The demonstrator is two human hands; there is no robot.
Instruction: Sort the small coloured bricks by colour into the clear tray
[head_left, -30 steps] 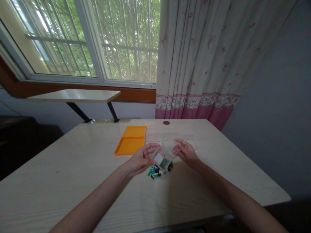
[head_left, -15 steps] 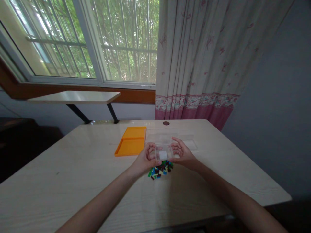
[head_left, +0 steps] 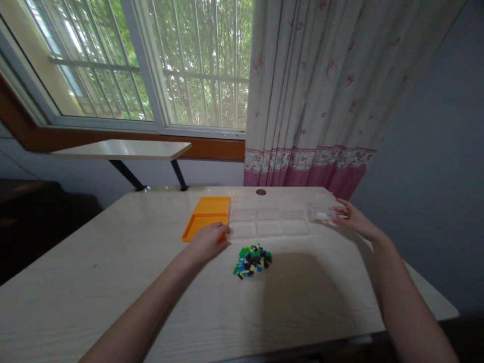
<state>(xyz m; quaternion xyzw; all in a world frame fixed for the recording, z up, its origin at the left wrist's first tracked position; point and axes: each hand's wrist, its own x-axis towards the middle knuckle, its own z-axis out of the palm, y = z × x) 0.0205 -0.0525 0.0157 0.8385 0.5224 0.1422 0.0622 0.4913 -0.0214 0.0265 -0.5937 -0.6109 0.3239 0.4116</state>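
A pile of small coloured bricks (head_left: 252, 261) lies on the pale wooden table (head_left: 113, 282), just right of my left hand (head_left: 207, 243). That hand rests on the table with fingers curled, touching the near corner of an orange tray (head_left: 207, 217). Far to the right, my right hand (head_left: 351, 217) holds a small clear plastic box (head_left: 321, 212) at the table's back right. Between the hands lies a clear tray with several compartments (head_left: 269, 223).
A cable hole (head_left: 260, 192) sits at the table's back edge. Behind are a narrow shelf on black brackets (head_left: 121, 149), a barred window and a flowered curtain (head_left: 313, 91). The table's right edge runs close to my right forearm.
Both hands held the clear box over the bricks before. Now my right hand has carried the box to the back right, and my left hand has dropped to the table by the orange tray.
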